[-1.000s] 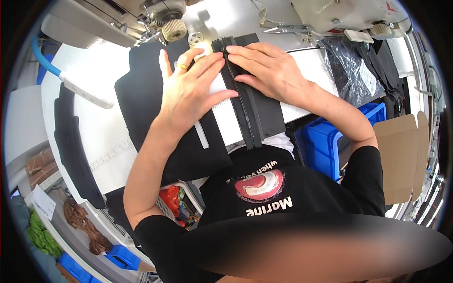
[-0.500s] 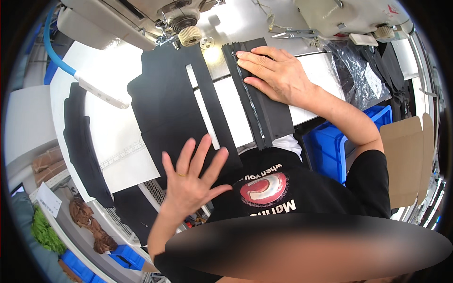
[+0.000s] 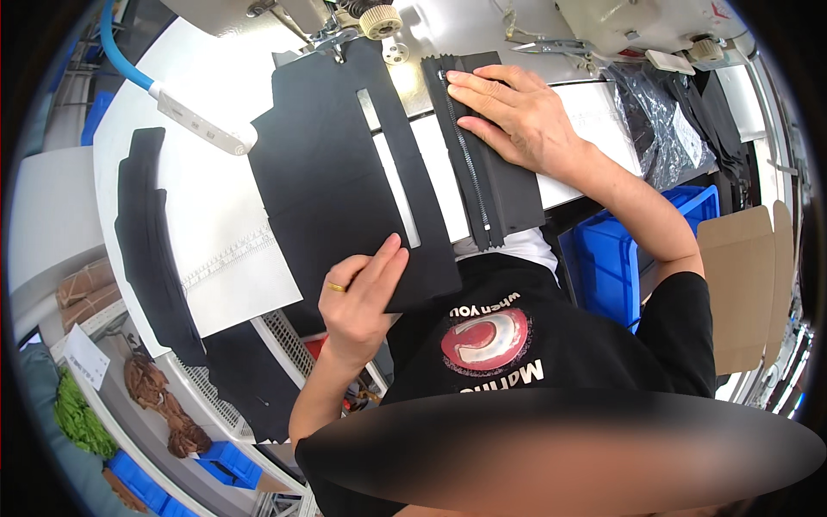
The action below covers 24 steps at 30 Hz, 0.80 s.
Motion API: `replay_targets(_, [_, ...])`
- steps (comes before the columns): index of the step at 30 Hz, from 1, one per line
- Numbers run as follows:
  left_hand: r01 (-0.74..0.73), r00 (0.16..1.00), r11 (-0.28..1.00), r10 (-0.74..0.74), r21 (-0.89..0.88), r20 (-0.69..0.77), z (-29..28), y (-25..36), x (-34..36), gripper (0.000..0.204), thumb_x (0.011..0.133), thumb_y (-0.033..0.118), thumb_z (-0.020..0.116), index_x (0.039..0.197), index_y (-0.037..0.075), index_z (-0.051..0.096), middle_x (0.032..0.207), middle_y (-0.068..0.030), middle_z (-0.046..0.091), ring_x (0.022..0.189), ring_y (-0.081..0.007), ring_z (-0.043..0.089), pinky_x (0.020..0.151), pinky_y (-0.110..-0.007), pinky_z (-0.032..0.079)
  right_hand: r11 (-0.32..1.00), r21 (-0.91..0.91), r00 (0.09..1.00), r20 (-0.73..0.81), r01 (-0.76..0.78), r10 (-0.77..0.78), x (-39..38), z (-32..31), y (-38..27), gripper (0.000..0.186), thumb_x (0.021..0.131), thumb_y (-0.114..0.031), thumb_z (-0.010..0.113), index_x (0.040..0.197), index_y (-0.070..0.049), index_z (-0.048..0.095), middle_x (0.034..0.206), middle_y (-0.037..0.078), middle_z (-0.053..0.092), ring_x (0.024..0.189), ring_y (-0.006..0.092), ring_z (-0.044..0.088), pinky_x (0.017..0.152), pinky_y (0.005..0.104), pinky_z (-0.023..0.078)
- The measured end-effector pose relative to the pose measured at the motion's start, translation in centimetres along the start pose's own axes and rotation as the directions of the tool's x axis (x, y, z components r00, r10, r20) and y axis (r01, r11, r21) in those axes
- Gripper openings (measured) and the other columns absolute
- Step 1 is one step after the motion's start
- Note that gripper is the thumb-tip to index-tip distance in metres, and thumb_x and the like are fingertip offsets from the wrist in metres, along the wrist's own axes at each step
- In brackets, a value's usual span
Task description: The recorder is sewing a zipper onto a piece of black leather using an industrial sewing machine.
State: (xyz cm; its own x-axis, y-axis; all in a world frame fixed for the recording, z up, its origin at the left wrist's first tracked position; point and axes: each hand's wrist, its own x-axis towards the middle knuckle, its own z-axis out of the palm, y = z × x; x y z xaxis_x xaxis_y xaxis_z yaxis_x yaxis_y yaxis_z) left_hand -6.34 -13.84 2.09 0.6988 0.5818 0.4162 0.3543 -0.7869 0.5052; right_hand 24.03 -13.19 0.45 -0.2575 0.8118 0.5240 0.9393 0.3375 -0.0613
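Observation:
A black fabric panel (image 3: 323, 181) with a long narrow slot lies on the white table, its far end by the presser foot of a sewing machine (image 3: 334, 43). My left hand (image 3: 357, 302) has closed on the panel's near edge; the fingers are together on top and the thumb is mostly hidden. To the right of it lies a black fabric strip (image 3: 521, 194) carrying a metal-toothed zipper (image 3: 469, 164). Flat across the upper part of that strip rests my right hand (image 3: 525, 121), its fingers stretched out, their tips beside the zipper teeth.
Stacked black fabric pieces (image 3: 151, 241) lie at the left table edge. A white lamp arm (image 3: 202, 121) reaches over the table. Scissors (image 3: 551, 47) lie at the back right near a clear plastic bag (image 3: 659, 129). A blue bin (image 3: 607, 267) and a cardboard box (image 3: 736, 284) stand at the right.
My left hand, earlier spread above the slotted panel, has come down and closed on its near edge. The panel's near end sits farther right. My right hand stays on the zipper strip.

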Motion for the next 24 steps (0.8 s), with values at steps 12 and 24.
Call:
replay_targets(12, [-0.033,0.998,0.994,0.038,-0.106,0.054,-2.8,0.8,1.6,0.051,0.051,-0.005,0.057,0.100,-0.002,0.070,0.108,-0.0098,0.068,0.086,-0.0214,0.058,0.076,-0.031,0.044,0.992,0.105,0.983,0.163,0.066,-0.083,4.1,2.5,-3.9,0.034,0.069,-0.010,0.069,0.102,-0.004,0.064,0.117,0.006,0.061,0.113,0.0271,0.052,0.086,0.0379,0.047])
replay_targets(24, [0.012,0.998,1.000,-0.013,0.024,0.054,0.5,0.1,-1.0,0.052,0.055,0.000,0.060,0.105,0.006,0.070,0.111,-0.0067,0.062,0.092,-0.0217,0.056,0.084,-0.039,0.040,0.991,0.092,0.994,0.046,0.094,-0.098,4.1,3.1,-3.7,0.023,0.071,-0.016,0.072,0.091,-0.008,0.063,0.111,0.002,0.064,0.105,0.0212,0.055,0.078,0.0349,0.048])
